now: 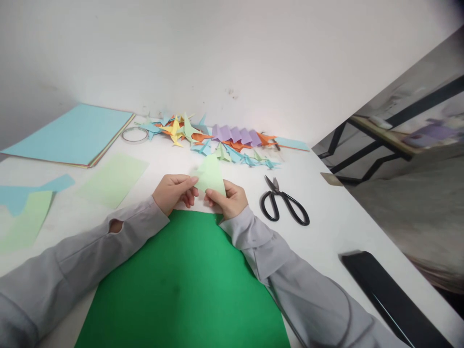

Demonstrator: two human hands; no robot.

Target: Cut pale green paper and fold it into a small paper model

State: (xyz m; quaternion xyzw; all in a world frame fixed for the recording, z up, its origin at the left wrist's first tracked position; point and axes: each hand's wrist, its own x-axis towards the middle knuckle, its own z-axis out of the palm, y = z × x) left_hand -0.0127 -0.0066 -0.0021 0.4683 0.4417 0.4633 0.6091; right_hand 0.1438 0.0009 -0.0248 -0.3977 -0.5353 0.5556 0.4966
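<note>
A small light green paper with a pointed top is held up between my two hands, above the white table. My left hand pinches its left edge between thumb and fingers. On the lower right edge, my right hand grips the same paper, thumb in front. Below the hands lies a large green sheet, partly under my forearms. Folded paper pieces in yellow, blue, green and orange lie in a heap just beyond, beside a pleated purple paper.
Black-handled scissors lie right of my right hand. A black case-like object is near the right edge. At left are a stack of coloured sheets, a tape roll, a flat green sheet and blue scraps.
</note>
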